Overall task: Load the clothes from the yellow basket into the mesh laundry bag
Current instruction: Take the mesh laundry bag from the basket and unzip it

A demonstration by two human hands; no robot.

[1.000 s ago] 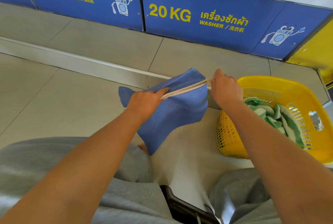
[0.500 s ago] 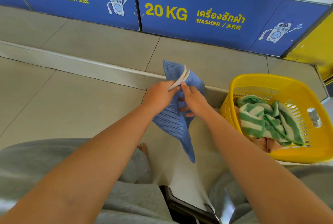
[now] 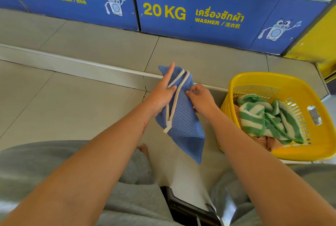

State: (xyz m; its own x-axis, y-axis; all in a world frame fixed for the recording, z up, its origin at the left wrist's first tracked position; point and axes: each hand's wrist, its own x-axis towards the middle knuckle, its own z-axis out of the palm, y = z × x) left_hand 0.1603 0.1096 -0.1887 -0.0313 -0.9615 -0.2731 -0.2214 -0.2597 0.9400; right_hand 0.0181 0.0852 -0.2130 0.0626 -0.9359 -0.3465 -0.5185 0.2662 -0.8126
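Now the bag hangs ready, its mouth barely parted

The mesh laundry bag (image 3: pixel 183 122) is held in the air in front of the person's knees, above the floor (image 3: pixel 72 98) and just left of the yellow basket (image 3: pixel 272 77). The left grip (image 3: pixel 163 94) has its thumb pressed on the white trim (image 3: pixel 179 96) of the opening, with the forefinger lying straight up the mesh. Its other fingers are behind the cloth and I cannot see them. The right grip (image 3: pixel 200 98) is curled, pinching the mesh on the opposite side of the opening. A green-striped cloth (image 3: pixel 263 118) and a peach garment (image 3: pixel 269 143) lie in the basket, and the bag looks flat, with nothing loaded yet.

To my eye the bag is light and limp. It sags to a point and will not hold its mouth open unaided. The trim is the firmer part and the sensible place to hold, one side in each grip, drawn apart. The clothes look soft and light too. A bunched handful from the top fold should lift easily, though trailing ends might catch on the basket's slots
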